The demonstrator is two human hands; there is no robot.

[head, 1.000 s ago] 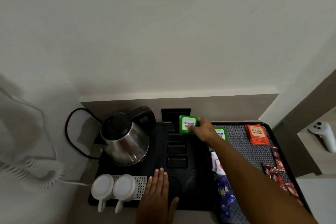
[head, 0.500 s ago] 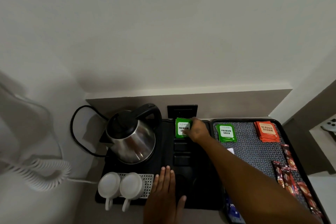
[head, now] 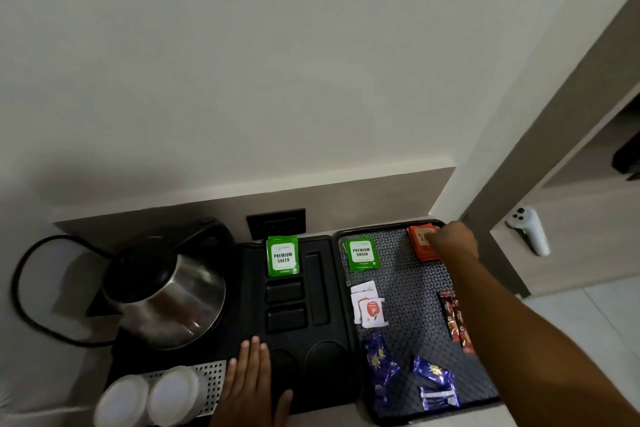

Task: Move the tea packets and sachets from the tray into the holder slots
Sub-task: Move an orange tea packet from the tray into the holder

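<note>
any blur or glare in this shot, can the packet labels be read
Head view: dim and soft, with wide-angle bending of the wall edges; the kettle is smeared with dull reflections; green packet reads "Premium Green"; orange packets are blurred behind the right hand.

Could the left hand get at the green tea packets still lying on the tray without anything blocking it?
Probably yes. The left hand lies flat on the holder's near edge; only the low, open holder separates it from the green packets. The right hand is off at the orange packets.

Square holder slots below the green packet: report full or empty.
Empty: both square holder slots show bare black floors below the green Premium Green tea packet.
</note>
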